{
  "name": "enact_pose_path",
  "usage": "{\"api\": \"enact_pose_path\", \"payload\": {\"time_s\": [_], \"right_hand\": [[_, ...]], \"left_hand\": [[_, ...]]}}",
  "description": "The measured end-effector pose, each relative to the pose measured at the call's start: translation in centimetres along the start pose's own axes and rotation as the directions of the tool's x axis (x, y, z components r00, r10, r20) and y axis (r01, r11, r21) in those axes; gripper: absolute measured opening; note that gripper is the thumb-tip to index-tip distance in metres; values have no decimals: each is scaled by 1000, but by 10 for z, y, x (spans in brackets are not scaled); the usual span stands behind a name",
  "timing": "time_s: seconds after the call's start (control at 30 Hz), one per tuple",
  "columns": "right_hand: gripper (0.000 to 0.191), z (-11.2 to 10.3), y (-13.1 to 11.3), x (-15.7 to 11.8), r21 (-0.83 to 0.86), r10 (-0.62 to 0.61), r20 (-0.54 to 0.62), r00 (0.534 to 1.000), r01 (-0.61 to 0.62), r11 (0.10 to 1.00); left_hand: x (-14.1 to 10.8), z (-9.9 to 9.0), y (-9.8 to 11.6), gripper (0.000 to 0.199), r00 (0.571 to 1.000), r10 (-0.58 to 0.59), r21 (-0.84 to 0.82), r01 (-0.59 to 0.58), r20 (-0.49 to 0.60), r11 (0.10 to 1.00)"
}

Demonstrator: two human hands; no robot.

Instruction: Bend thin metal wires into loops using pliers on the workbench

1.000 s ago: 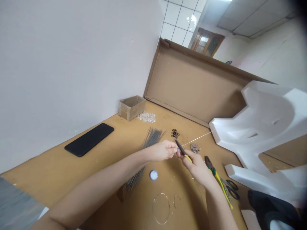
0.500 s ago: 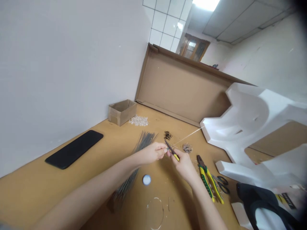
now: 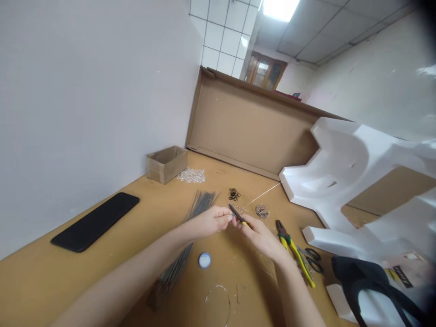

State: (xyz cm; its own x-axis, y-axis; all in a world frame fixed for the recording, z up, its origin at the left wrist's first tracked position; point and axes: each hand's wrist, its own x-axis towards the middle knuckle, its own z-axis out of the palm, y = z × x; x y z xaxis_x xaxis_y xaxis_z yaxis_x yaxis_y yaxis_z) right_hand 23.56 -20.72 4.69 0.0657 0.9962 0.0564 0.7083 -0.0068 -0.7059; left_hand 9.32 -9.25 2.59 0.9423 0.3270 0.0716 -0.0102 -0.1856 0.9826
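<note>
My left hand [image 3: 215,221] is closed in a pinch, its fingertips on a tiny piece too small to make out. Against those fingertips, my right hand [image 3: 256,230] grips small pliers [image 3: 236,213] with dark pointed jaws and yellow handles. A thin pale thread or wire [image 3: 260,195] stretches from near the hands up to the white foam; where it ends at the hands is unclear. Behind the left wrist lies a bundle of thin grey wires [image 3: 200,203]. Black rings [image 3: 234,194] and a small pile of metal rings [image 3: 262,210] sit just beyond the hands.
Larger yellow-green pliers [image 3: 294,252] and black-handled scissors [image 3: 313,259] lie right. White foam [image 3: 299,184] stands behind them. At left are a cardboard box [image 3: 166,165], clear bits [image 3: 192,175] and a black pad [image 3: 97,221]. A round lid [image 3: 204,260] and wire loop [image 3: 229,302] lie nearer.
The camera view has shifted slightly, so the scene sits further left. My hands stay together at the pliers' tip; the right hand has turned a little and covers more of the yellow handles.
</note>
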Motion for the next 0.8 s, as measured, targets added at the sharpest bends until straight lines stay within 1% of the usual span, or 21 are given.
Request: {"api": "enact_pose_path", "payload": {"time_s": [0.13, 0.23, 0.33, 0.5, 0.6, 0.8], "right_hand": [[24, 4, 3, 1, -31, -3, -41, 999, 2, 1000], [23, 10, 4, 3, -38, 12, -97, 995, -16, 999], [21, 15, 4, 5, -68, 35, -140, 990, -45, 997], [7, 18, 5, 6, -93, 75, -134, 988, -88, 992], [7, 18, 4, 5, -79, 97, -115, 989, -107, 991], [12, 18, 7, 6, -118, 77, -120, 990, -91, 989]], "left_hand": [[1, 1, -2, 27, 999, 18, 49, -17, -32, 999], [1, 2, -4, 27, 997, 45, 91, -39, -62, 995], [1, 1, -5, 26, 996, 61, 92, -55, -61, 994], [0, -1, -2, 27, 997, 67, 108, -62, -39, 992], [0, -2, -1, 28, 998, 48, 121, -44, -31, 992], [2, 0, -4, 27, 999, 16, 93, -13, -36, 996]]}}
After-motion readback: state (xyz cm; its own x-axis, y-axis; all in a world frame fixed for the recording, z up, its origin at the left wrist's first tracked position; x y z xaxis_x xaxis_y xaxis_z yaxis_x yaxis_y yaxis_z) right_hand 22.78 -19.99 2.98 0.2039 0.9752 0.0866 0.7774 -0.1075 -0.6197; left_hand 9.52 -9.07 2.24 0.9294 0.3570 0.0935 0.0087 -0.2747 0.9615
